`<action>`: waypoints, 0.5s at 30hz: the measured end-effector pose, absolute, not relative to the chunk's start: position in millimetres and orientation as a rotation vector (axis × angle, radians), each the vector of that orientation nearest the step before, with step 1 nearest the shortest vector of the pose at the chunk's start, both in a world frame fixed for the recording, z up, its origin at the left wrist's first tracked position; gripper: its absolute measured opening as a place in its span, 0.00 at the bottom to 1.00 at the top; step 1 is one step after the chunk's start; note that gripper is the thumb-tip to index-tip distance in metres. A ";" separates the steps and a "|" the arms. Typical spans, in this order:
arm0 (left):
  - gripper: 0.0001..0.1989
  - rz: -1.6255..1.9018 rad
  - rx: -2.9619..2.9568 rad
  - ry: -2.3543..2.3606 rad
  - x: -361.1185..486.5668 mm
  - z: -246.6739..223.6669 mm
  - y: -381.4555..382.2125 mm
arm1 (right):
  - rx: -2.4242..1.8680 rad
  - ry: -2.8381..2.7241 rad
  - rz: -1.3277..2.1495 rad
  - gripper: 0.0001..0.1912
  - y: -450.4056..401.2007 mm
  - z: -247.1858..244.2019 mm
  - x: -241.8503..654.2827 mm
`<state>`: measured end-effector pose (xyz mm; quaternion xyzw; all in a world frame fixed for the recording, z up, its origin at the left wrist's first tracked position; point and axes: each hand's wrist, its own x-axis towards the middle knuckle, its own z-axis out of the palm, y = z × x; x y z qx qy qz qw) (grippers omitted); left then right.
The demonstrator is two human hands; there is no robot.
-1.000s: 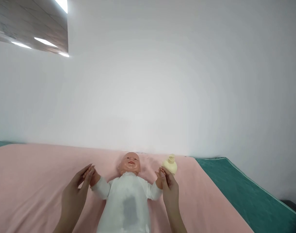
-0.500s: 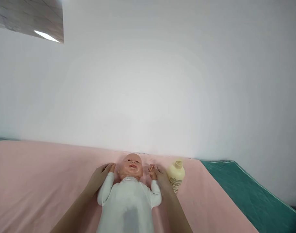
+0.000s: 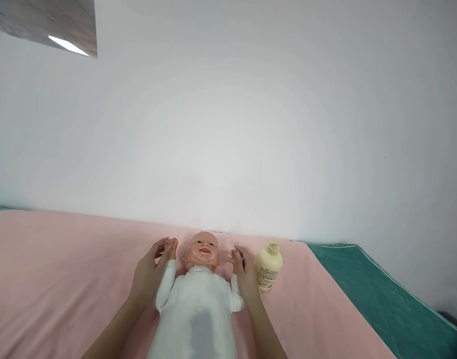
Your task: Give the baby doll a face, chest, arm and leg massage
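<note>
A baby doll (image 3: pixel 200 299) in a white long-sleeved outfit lies on its back, face up, arms raised beside its head. A grey patch marks the front of its clothing. My left hand (image 3: pixel 149 271) has its fingers and thumb closed around the doll's hand at the left of the head. On the other side, my right hand (image 3: pixel 246 276) grips the doll's other hand, fingers curled over it from the outside. Just right of my right hand stands a pale yellow pump bottle (image 3: pixel 269 266) with printed text on its label.
Under the doll spreads a pink cloth (image 3: pixel 71 269), wrinkled at lower left. A green surface (image 3: pixel 385 294) shows past its right edge. Behind rises a plain white wall (image 3: pixel 221 124), with a reflective panel (image 3: pixel 45 22) at upper left.
Both my hands have shifted, with fingers now curled more around the doll's hands. The doll's left-side hand sits slightly higher. The whole view has tilted a little.
</note>
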<state>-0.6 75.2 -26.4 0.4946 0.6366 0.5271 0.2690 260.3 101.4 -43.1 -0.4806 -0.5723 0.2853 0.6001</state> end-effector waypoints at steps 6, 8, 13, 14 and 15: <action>0.23 1.626 1.296 1.744 3.4 -11.7 38.2 | -1.063 -1.345 0.611 0.23 62.7 -31.6 253.4; 0.21 1.677 1.273 1.785 2.3 -10.9 23.1 | -1.056 -1.355 0.595 0.21 42.8 -28.5 253.3; 0.25 1.680 1.118 1.931 2.2 -13.8 -25.1 | -1.106 -1.379 0.621 0.23 -14.8 -33.9 255.5; 0.26 1.645 1.097 1.957 3.0 -17.2 -35.5 | -1.147 -1.358 0.621 0.24 -25.4 -38.4 256.4; 0.26 1.608 1.084 1.988 4.0 -22.3 -45.7 | -1.192 -1.337 0.612 0.25 -35.1 -44.0 257.5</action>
